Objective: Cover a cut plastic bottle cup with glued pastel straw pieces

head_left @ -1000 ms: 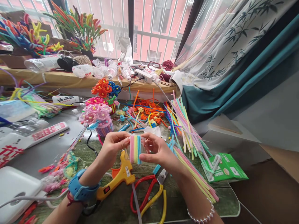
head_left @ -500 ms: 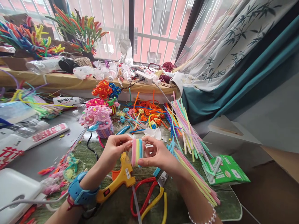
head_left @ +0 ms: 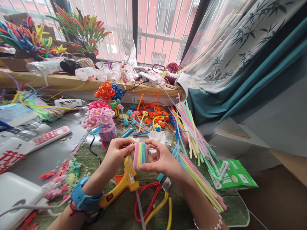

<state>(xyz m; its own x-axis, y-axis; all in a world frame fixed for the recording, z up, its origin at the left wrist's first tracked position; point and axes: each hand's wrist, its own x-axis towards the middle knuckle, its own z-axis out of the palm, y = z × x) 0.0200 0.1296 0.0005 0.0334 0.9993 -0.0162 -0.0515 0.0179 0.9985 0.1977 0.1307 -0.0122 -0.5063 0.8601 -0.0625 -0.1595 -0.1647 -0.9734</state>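
Observation:
Between my hands is a small clear plastic cup (head_left: 139,156), its side covered partly by upright pink, yellow and blue pipe cleaners. My left hand (head_left: 119,152) pinches it near the top left. Around its right side curl the fingers of my right hand (head_left: 163,158), thumb at the lower edge. Just below lies a yellow hot glue gun (head_left: 129,180) with a glue stick poking out of its back. Scissors (head_left: 154,202) with red and yellow handles rest beside the gun, partly under my right forearm. Pastel pipe cleaners (head_left: 202,180) lie to the right.
A pot of pink pipe-cleaner flowers (head_left: 107,131) stands behind my left hand. Orange pipe-cleaner pieces (head_left: 153,111) are heaped farther back. A green packet (head_left: 236,174) sits at the right table edge. Plastic bottles (head_left: 86,74) and a power strip (head_left: 148,79) line the windowsill.
The cup has shifted very slightly left and turned a little in my hands. Both hands keep their hold; the things on the table look the same.

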